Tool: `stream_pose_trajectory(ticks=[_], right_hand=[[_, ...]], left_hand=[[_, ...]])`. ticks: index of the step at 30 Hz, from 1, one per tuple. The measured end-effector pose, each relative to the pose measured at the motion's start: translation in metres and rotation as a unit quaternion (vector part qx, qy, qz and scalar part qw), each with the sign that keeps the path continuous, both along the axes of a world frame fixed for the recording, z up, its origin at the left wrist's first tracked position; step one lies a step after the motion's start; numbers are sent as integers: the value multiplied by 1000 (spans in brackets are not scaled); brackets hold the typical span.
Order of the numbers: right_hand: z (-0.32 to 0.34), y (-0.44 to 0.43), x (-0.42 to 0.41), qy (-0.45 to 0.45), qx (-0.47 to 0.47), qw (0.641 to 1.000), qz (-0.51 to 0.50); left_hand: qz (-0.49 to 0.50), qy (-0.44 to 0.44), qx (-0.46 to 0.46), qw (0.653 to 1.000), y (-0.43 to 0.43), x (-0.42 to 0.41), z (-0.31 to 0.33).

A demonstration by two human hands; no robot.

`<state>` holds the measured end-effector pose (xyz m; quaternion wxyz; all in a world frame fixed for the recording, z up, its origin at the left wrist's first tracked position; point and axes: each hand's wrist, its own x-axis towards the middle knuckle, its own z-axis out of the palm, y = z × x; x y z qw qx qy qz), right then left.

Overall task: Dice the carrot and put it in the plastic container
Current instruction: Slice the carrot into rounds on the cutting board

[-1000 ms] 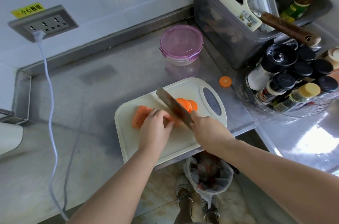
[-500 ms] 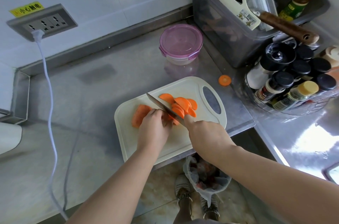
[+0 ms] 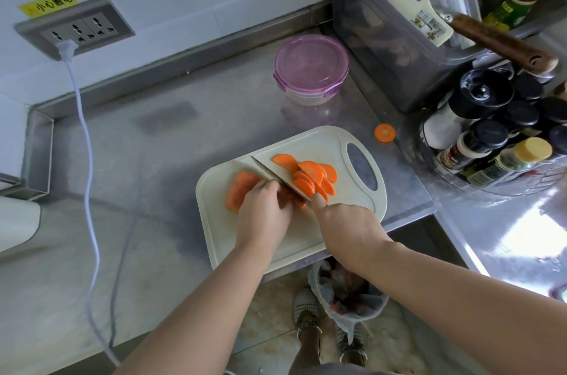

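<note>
— Where is the carrot point(image 3: 241, 190)?
— On the cutting board point(image 3: 306, 239), under the left hand point(image 3: 264, 212), whose curled fingers point(image 3: 271, 189) hold it down. Its uncut end sticks out to the left.
— And the right hand point(image 3: 343, 221)?
— Just beside, wrapped round the knife point(image 3: 276, 176), whose blade is down against the carrot. The slices point(image 3: 310, 175) lie piled right of the blade.
— The plastic container point(image 3: 310, 67)?
— Lid on, on the tabletop point(image 3: 153, 160) beyond the board, well apart from both hands.
</note>
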<state>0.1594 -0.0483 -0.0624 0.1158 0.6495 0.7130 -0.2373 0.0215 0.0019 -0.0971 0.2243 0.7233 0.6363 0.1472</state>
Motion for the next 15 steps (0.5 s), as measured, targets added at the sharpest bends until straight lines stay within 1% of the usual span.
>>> stream_pose_trajectory(ticks=[4, 8, 10, 15], right_hand=[[-4, 3, -2, 3, -7, 1000, -7], [-9, 8, 9, 57, -26, 995, -75], [-9, 6, 11, 77, -16, 992, -98], [-6, -2, 8, 54, 31, 994, -86]], left_hand=[[0, -1, 3, 1000, 0, 0, 1], [-1, -14, -10, 1000, -2, 0, 3], [1, -17, -15, 1000, -2, 0, 4], [9, -18, -25, 999, -2, 0, 6]])
